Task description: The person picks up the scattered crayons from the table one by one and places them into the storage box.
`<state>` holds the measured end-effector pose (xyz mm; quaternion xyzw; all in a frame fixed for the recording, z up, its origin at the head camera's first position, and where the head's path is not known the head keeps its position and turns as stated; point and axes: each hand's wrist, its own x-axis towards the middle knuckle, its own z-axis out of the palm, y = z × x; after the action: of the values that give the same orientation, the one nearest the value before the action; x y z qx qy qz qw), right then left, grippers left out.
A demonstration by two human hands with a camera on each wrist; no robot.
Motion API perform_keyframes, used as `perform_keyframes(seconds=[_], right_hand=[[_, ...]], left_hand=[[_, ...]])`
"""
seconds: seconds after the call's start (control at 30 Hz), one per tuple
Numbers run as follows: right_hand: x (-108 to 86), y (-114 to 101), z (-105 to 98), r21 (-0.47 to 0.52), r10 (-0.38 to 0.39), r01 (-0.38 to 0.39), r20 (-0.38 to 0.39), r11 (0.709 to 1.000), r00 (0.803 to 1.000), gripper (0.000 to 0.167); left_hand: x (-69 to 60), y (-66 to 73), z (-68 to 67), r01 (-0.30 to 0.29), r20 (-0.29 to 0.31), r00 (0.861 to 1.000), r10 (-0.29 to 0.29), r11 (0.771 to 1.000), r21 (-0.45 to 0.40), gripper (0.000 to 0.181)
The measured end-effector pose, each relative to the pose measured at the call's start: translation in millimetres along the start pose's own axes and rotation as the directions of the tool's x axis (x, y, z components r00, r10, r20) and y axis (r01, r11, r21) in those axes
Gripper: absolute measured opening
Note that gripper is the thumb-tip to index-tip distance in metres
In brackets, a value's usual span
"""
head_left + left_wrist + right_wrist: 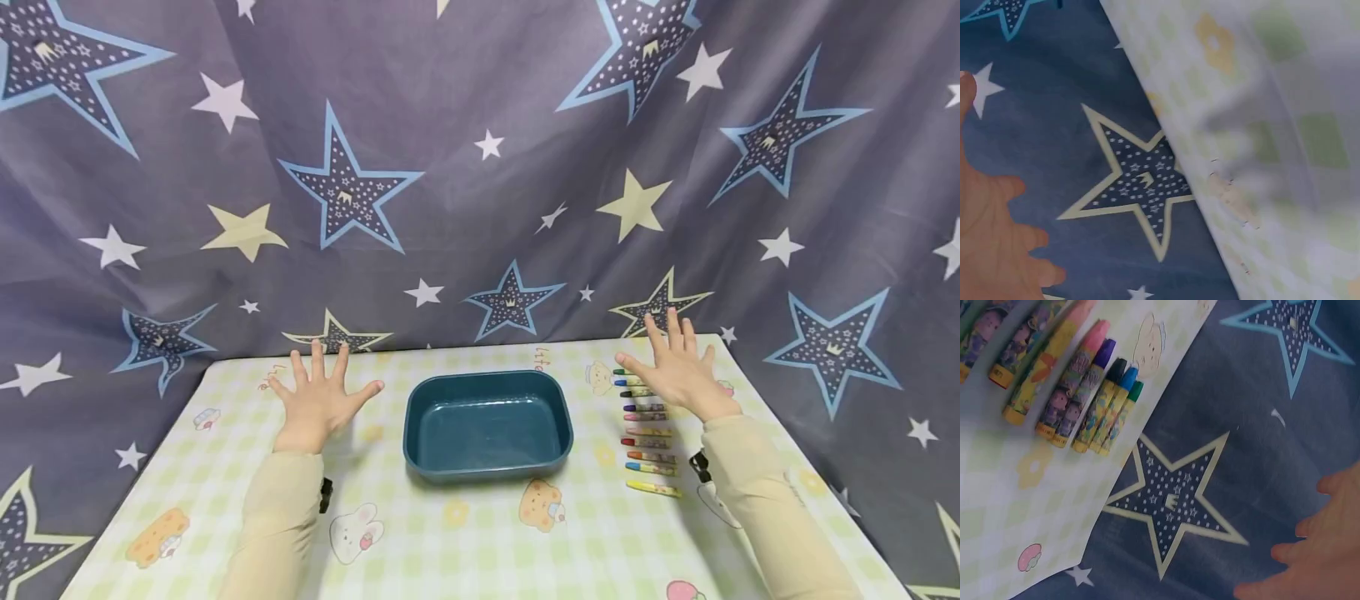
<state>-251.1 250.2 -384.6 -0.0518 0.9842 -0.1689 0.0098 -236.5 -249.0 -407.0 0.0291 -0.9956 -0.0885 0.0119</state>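
My left hand [315,404] is held above the table to the left of the tray, fingers spread, holding nothing. On the other side, my right hand [681,371] hovers with spread fingers over the far end of a column of crayons [649,456], partly covering the farthest ones. A dark teal rectangular tray [487,475] stands between the hands with nothing inside. Several crayons [1063,375] in printed wrappers lie side by side in the right wrist view, their tips green, blue, black, purple, pink and other colours. Neither hand touches the tray.
A green-checked tablecloth [420,550] with cartoon prints covers the table. Right behind its far edge hangs a grey-purple curtain [465,208] with stars, which also runs down both sides. Dark wrist devices show under the left sleeve [281,517] and the right sleeve [768,492].
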Motion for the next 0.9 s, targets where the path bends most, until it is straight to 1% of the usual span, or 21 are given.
perform_keyframes(seconds=[0.1,0.17,0.23,0.3,0.37,0.43,0.5,0.57,0.6,0.7,0.8,0.83,0.87,0.9], right_hand=[[-1.4,-2,2,0.043,-0.038,0.038,-0.002,0.998,0.999,0.089],[-3.0,-5,2,0.081,-0.072,0.074,-0.03,0.994,0.997,0.087],[-5.8,-8,2,0.121,-0.099,0.108,-0.08,0.987,0.992,0.083],[-9.6,-11,0,0.172,-0.12,0.143,-0.136,0.975,0.983,0.077],[-13.8,-15,-1,0.222,-0.128,0.169,-0.188,0.96,0.974,0.07],[-18.1,-20,-2,0.273,-0.13,0.191,-0.226,0.943,0.966,0.064],[-21.4,-25,-1,0.322,-0.128,0.207,-0.25,0.924,0.96,0.06],[-25.9,-27,3,0.386,-0.105,0.206,-0.267,0.899,0.958,0.056],[-28.6,-28,6,0.421,-0.09,0.2,-0.267,0.885,0.96,0.054],[-38.8,-28,16,0.505,-0.032,0.161,-0.254,0.848,0.967,0.049],[-47.5,-28,26,0.556,0.0,0.126,-0.222,0.822,0.975,0.046],[-49.5,-28,29,0.566,0.001,0.123,-0.214,0.815,0.977,0.044],[-51.2,-28,32,0.584,-0.003,0.124,-0.204,0.802,0.979,0.043],[-52.7,-28,35,0.599,-0.006,0.121,-0.191,0.792,0.982,0.041]], left_hand=[[-0.6,6.5,-5.2,-0.028,0.03,0.999,0.029,0.999,-0.025,0.096],[-3.1,11.4,-10.1,-0.053,0.045,0.997,0.055,0.997,-0.049,0.095],[-8.5,17.1,-16.2,-0.086,0.055,0.994,0.09,0.993,-0.078,0.094],[-15.8,23.4,-23.4,-0.125,0.035,0.991,0.13,0.986,-0.114,0.09],[-23.8,29.2,-30.3,-0.166,0.002,0.986,0.169,0.972,-0.168,0.083],[-32.3,33.8,-35.1,-0.202,-0.032,0.979,0.2,0.953,-0.227,0.075],[-41.3,36.3,-36.9,-0.226,-0.067,0.974,0.216,0.929,-0.294,0.068],[-50.7,37.9,-35.7,-0.235,-0.091,0.972,0.217,0.907,-0.351,0.064],[-55.5,38.5,-34.4,-0.233,-0.098,0.972,0.211,0.899,-0.37,0.062],[-70.2,41.4,-28.4,-0.215,-0.11,0.976,0.186,0.886,-0.412,0.058],[-80.9,44.6,-22.5,-0.201,-0.129,0.979,0.16,0.873,-0.444,0.054],[-83.3,45.7,-20.2,-0.2,-0.14,0.978,0.152,0.864,-0.462,0.052],[-85.1,46.7,-17.5,-0.202,-0.155,0.978,0.143,0.848,-0.49,0.05],[-86.2,47.6,-14.1,-0.203,-0.173,0.976,0.13,0.826,-0.526,0.047]])
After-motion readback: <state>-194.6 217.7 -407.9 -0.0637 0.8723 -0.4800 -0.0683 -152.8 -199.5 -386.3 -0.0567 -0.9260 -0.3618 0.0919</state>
